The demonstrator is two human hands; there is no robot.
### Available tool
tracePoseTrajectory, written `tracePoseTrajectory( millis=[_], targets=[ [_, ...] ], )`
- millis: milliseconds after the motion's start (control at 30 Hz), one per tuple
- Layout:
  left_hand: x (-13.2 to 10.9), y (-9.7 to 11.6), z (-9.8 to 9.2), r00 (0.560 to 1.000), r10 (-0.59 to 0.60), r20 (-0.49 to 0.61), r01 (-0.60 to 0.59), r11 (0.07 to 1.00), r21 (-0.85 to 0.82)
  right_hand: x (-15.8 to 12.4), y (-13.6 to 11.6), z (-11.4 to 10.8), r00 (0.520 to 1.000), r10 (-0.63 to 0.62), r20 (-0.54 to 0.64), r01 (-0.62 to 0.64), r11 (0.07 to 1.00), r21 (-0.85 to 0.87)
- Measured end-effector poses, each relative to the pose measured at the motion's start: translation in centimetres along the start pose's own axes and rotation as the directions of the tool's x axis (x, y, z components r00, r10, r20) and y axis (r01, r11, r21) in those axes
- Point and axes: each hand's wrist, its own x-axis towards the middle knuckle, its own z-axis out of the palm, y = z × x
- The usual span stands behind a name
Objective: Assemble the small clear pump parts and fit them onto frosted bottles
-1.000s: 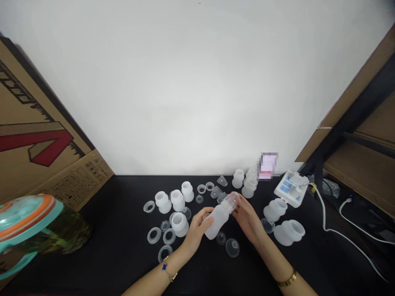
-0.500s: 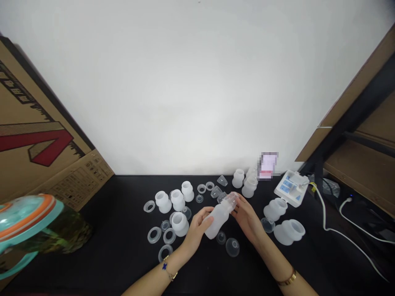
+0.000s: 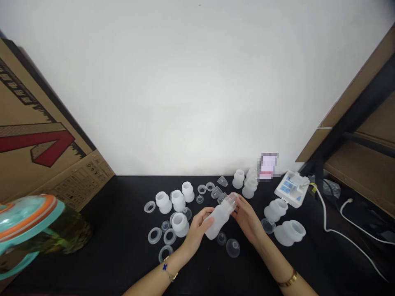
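Observation:
A frosted white bottle (image 3: 217,220) lies tilted between both hands above the black table (image 3: 117,246). My left hand (image 3: 197,230) wraps its lower body. My right hand (image 3: 247,218) closes round the bottle's top, where a clear cap (image 3: 231,200) sits. Two clear domed caps (image 3: 232,248) lie on the table just under the bottle. Several white bottles (image 3: 178,200), clear rings (image 3: 154,235) and small caps lie to the left. More bottles (image 3: 289,231) lie to the right.
A white device (image 3: 291,188) with a white cable (image 3: 345,238) sits at the back right. Printed cardboard (image 3: 46,152) leans on the left, a wooden frame (image 3: 354,119) on the right. A teal and orange lidded container (image 3: 27,222) stands at the near left.
Nothing has visibly changed; both hands stay on the bottle in the same place.

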Motion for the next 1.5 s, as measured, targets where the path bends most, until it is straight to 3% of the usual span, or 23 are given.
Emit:
tracePoseTrajectory(
  millis=[1500],
  targets=[
    [0.11, -0.26, -0.04, 1.000, -0.009, -0.001, 0.009, 1.000, -0.007, 0.02, 0.01, 0.03, 1.000, 0.010, -0.006, -0.011, 1.000, -0.020]
  ],
)
